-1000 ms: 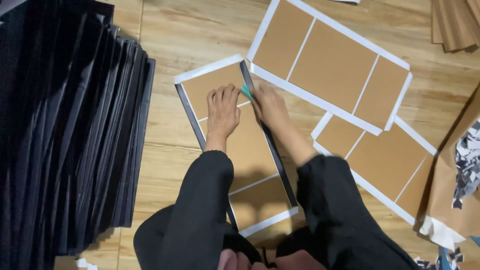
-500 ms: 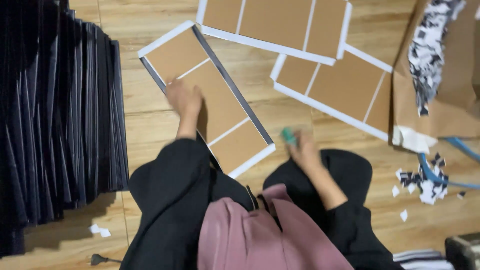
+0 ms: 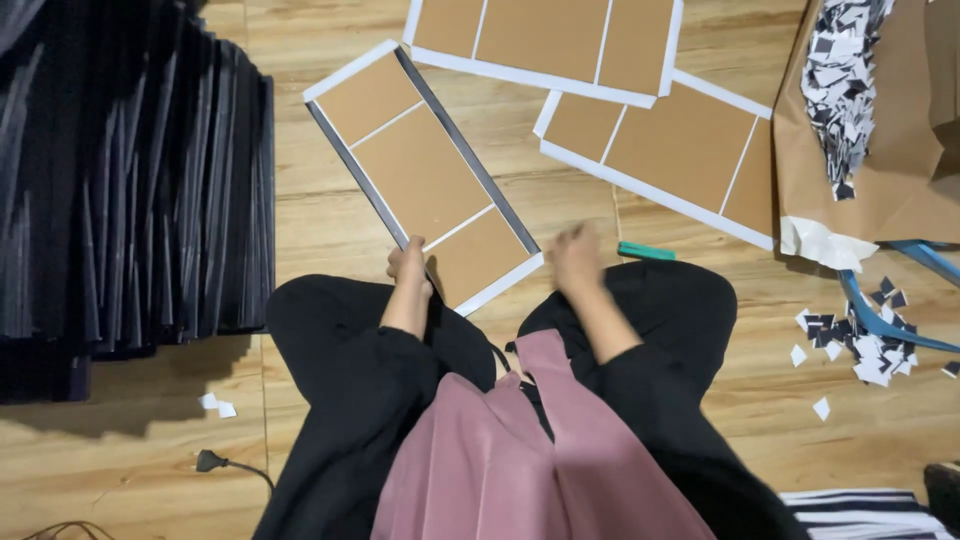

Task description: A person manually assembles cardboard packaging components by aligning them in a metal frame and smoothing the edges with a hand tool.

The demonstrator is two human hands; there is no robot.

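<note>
Cardboard panel (image 3: 425, 175) with dark-wrapped long edges lies on the wooden floor (image 3: 330, 225) before the knees. Left hand (image 3: 408, 265) grips its near corner; right hand (image 3: 577, 260), blurred, fingers unclear, hovers near a teal tool (image 3: 646, 251). Repositioning seems underway; the right hand likely needs that tool.

Bare floor (image 3: 330, 215) strip between dark sheet stack (image 3: 130, 180) and board panel (image 3: 425, 175); more panels (image 3: 660, 150) crowd right

Looks like a small craft workshop run on a wooden floor (image 3: 330, 230): stacked black sheets (image 3: 130, 190) left of the cardboard panel (image 3: 425, 175), more panels (image 3: 660, 140) beyond it, paper scraps (image 3: 850, 85) heaped to its right.
</note>
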